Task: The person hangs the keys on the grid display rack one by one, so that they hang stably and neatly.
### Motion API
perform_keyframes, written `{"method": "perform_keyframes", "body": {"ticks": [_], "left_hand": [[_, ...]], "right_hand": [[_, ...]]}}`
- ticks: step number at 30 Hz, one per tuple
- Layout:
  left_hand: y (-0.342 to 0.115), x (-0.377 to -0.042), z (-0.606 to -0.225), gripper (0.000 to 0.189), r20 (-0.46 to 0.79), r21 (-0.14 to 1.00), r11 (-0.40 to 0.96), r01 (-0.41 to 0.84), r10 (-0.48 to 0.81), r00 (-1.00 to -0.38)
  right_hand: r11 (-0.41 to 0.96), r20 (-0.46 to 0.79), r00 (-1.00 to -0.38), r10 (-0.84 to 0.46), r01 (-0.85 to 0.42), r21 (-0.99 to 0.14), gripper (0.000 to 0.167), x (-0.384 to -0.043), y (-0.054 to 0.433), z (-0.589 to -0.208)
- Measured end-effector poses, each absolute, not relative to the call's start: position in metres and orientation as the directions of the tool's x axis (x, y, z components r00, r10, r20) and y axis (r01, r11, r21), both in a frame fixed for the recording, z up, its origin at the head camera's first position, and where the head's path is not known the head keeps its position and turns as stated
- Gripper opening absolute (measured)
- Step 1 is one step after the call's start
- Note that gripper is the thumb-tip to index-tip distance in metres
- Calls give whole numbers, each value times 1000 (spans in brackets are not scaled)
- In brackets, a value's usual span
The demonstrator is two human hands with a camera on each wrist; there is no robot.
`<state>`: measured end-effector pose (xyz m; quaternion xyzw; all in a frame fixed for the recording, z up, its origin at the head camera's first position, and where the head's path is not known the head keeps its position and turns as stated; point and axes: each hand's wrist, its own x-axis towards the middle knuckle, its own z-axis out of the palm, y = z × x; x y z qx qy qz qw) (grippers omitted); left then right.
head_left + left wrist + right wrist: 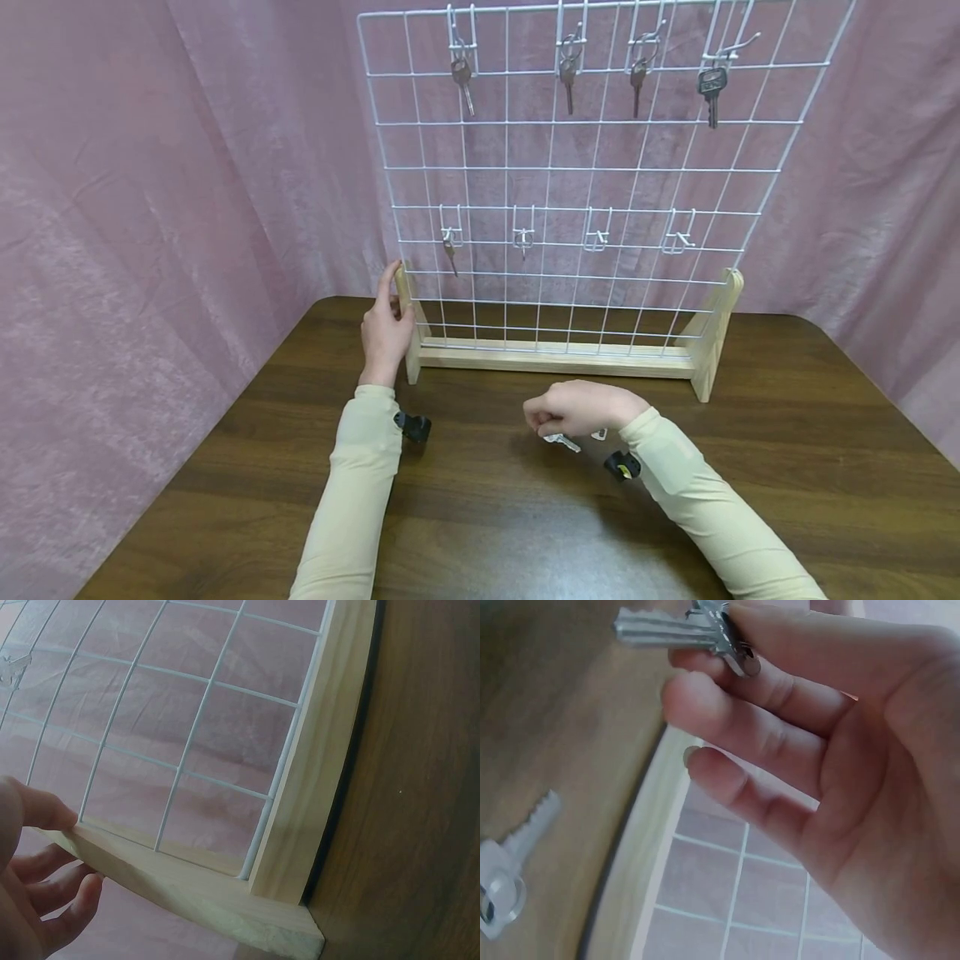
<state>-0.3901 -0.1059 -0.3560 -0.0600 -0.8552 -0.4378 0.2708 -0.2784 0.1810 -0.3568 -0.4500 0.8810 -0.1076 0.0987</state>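
Note:
My right hand (pixel 577 407) is low over the wooden table and pinches a silver key (pixel 667 631) between thumb and index finger, the blade pointing out. The other fingers are loosely bent below it in the right wrist view. A second key (pixel 510 862), with a ring through its head, lies on the tabletop nearby; in the head view it is mostly behind the right wrist. With thumb and fingers on opposite faces, my left hand (pixel 386 333) grips the left wooden upright (pixel 172 892) of a white wire grid rack (pixel 525 169).
Several keys, among them a dark-headed key (pixel 712 83), hang on the grid's upper hooks. Lower down, a key (pixel 450 250) hangs on the left hook and a ringed key (pixel 523 240) beside it. Two bare hooks, including the rightmost hook (pixel 678 240), follow. Pink curtains (pixel 150 208) surround the table.

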Motion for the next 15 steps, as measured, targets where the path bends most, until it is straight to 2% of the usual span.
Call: {"method": "perform_keyframes", "body": {"ticks": [10,15], "left_hand": [[-105,-391,-356,72,518,721,600,347,-134,-845],[-105,-391,-356,72,516,722,601,344,-135,-846]], "right_hand": [[551,63,-589,-805,-784,-288,10,-284,207,-338],[584,171,-622,-764,-780,-226,9,-287,226,-328]]}}
